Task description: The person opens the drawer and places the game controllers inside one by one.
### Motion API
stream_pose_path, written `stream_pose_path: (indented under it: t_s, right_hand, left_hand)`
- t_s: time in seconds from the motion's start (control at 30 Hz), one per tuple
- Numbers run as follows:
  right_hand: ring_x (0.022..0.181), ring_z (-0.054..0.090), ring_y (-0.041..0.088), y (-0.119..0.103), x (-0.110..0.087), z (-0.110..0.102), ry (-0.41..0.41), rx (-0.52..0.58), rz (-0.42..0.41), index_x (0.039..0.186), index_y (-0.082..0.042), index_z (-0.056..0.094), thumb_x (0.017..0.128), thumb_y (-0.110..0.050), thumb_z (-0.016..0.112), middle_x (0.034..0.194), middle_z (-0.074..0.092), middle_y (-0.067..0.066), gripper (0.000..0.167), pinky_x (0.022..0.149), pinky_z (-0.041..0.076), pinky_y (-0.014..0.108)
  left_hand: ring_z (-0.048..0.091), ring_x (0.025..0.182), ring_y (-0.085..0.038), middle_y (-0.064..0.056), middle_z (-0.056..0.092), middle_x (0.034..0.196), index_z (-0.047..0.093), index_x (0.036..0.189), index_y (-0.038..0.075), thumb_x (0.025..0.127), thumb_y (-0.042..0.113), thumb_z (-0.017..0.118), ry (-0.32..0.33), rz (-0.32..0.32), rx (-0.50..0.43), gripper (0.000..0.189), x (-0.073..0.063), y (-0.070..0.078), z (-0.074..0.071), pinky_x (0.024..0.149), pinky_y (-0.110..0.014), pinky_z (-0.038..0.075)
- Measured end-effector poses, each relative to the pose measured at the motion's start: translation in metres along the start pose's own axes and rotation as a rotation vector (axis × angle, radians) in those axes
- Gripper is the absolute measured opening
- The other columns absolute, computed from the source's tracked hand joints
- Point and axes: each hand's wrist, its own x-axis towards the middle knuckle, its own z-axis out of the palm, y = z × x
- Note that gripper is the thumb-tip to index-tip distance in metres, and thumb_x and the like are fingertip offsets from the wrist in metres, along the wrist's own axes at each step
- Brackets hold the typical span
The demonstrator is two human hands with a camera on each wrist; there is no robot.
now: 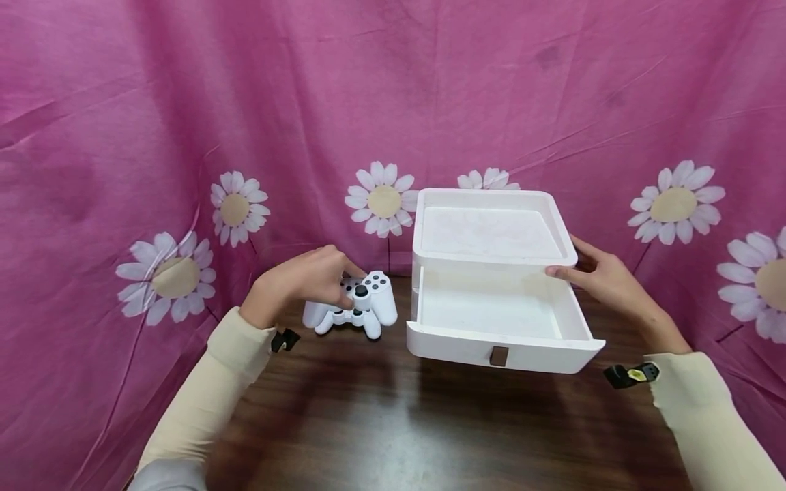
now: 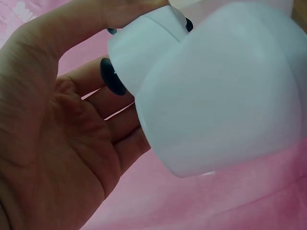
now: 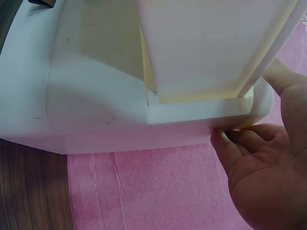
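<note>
My left hand (image 1: 313, 276) grips a white game controller (image 1: 384, 307), thumb and fingers around its left side. Black sticks and dark round buttons show on its face; in the left wrist view its smooth white grip (image 2: 220, 96) fills much of the picture. Just below it, partly covered, is a second white controller (image 1: 372, 326). To the right stands a white drawer box (image 1: 417, 232) with its drawer (image 1: 454, 349) pulled out and nothing inside. My right hand (image 1: 604, 279) holds the box's right side, thumb at the top front corner, the other fingers behind.
Everything stands on a dark wood table (image 1: 344, 423). A pink cloth (image 1: 307, 102) printed with daisies hangs behind and at both sides, close to the box. The drawer front, with a brown pull tab (image 1: 499, 356), juts toward me. The box top is a shallow tray.
</note>
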Motion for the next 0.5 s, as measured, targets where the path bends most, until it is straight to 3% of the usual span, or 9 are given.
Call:
stream_pose_path:
  t_s: [0.17, 0.4, 0.5]
  right_hand:
    - [0.12, 0.062, 0.043, 0.0, 0.0, 0.0, -0.003, 0.005, -0.005, 0.171, -0.019, 0.019, 0.096, -0.054, 0.075, 0.155, 0.05, 0.034, 0.1, 0.069, 0.049, 0.013]
    - [0.118, 0.063, 0.042, -0.002, -0.001, -0.001, -0.004, 0.017, -0.014, 0.171, -0.021, 0.02, 0.097, -0.053, 0.074, 0.153, 0.052, 0.033, 0.098, 0.069, 0.052, 0.015]
    - [0.119, 0.062, 0.043, -0.003, -0.001, -0.001, -0.01, 0.013, -0.009, 0.171, -0.021, 0.019, 0.097, -0.054, 0.074, 0.154, 0.051, 0.033, 0.098, 0.069, 0.052, 0.015]
  left_hand:
    - [0.025, 0.052, -0.007, 0.007, 0.044, 0.061, 0.074, 0.134, 0.007, 0.081, 0.021, 0.088, -0.005, -0.013, -0.024, 0.057, 0.004, 0.011, -0.019, 0.053, -0.025, 0.032]
    - [0.025, 0.055, -0.008, 0.007, 0.055, 0.066, 0.075, 0.133, 0.008, 0.082, 0.025, 0.088, 0.009, 0.003, 0.011, 0.056, 0.014, 0.025, -0.038, 0.057, -0.028, 0.033]
    - [0.024, 0.055, -0.008, 0.008, 0.038, 0.059, 0.075, 0.132, 0.008, 0.082, 0.024, 0.087, 0.006, 0.027, 0.029, 0.054, 0.02, 0.03, -0.043, 0.055, -0.028, 0.03]
